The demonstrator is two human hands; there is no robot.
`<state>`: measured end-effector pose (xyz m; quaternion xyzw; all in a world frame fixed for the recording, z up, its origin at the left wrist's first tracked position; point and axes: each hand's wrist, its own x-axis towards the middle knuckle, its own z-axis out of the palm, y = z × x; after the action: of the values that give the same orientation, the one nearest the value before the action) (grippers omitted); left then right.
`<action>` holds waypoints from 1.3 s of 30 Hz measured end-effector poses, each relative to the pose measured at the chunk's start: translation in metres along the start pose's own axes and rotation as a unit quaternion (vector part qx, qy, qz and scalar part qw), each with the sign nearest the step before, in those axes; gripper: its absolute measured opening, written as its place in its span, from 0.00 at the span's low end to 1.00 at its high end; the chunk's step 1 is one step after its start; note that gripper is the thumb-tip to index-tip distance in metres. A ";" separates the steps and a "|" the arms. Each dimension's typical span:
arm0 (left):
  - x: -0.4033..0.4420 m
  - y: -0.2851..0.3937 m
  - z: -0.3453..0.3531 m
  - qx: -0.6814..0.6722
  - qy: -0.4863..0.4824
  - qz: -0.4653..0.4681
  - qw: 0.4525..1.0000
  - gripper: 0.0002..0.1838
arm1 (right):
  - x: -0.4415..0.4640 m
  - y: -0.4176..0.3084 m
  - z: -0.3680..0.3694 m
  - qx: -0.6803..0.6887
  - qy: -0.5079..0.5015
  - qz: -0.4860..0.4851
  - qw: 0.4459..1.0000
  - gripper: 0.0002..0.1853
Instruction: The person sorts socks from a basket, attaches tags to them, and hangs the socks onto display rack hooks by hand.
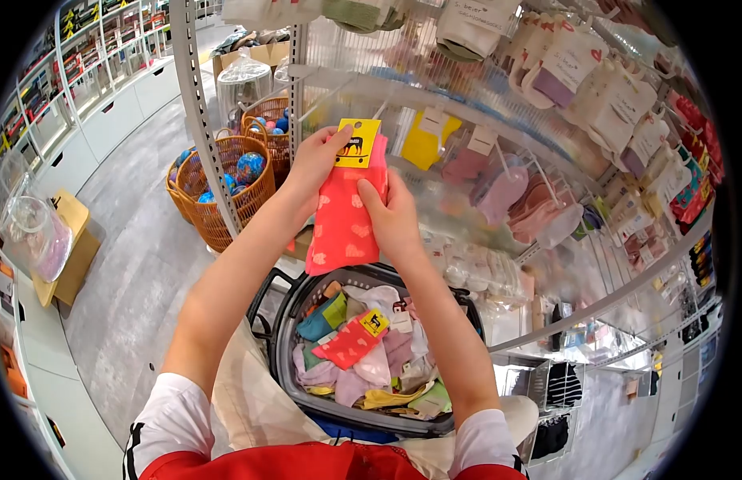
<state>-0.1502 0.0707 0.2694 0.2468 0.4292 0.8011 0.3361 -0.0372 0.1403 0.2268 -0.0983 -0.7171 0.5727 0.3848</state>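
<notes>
The coral socks (pixel 345 216) hang between both hands, in front of the rack (pixel 297 68) and above the basket (pixel 363 424), clear of the heap in it. The left hand (pixel 319 156) grips them at the top, thumb over the edge of the yellow tag (pixel 357 144); the right hand (pixel 389 214) pinches their side, thumb across the front, though its fingertips behind are hidden. They look very light and soft, a knit likely to fold or sag wherever unsupported, neither slippery nor fragile. The tag seems the stiffest part, probably card, and could bend or tear if pulled hard, so the tagged end, held with cloth and card together, is likely the surest hold; a second light pinch along the side should keep the loose lower end from swinging.
</notes>
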 end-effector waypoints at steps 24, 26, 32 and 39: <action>0.196 -0.072 -0.007 0.331 0.070 0.305 0.890 0.13 | -0.148 0.060 -0.152 -0.207 -0.056 0.219 0.952 0.25; 0.206 -0.077 -0.002 0.285 0.060 0.328 0.899 0.13 | -0.170 0.072 -0.171 -0.196 -0.034 0.248 0.948 0.25; 0.237 -0.090 -0.002 0.310 0.062 0.333 0.888 0.09 | -0.194 0.096 -0.192 -0.157 -0.015 0.289 0.944 0.23; 0.179 -0.085 -0.016 0.329 0.081 0.221 0.914 0.15 | -0.195 0.092 -0.187 -0.174 -0.046 0.280 0.943 0.21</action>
<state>-0.2502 0.2309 0.2076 0.3661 0.6291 0.6856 0.0144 0.1932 0.1963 0.0673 -0.3338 -0.7665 0.5271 0.1524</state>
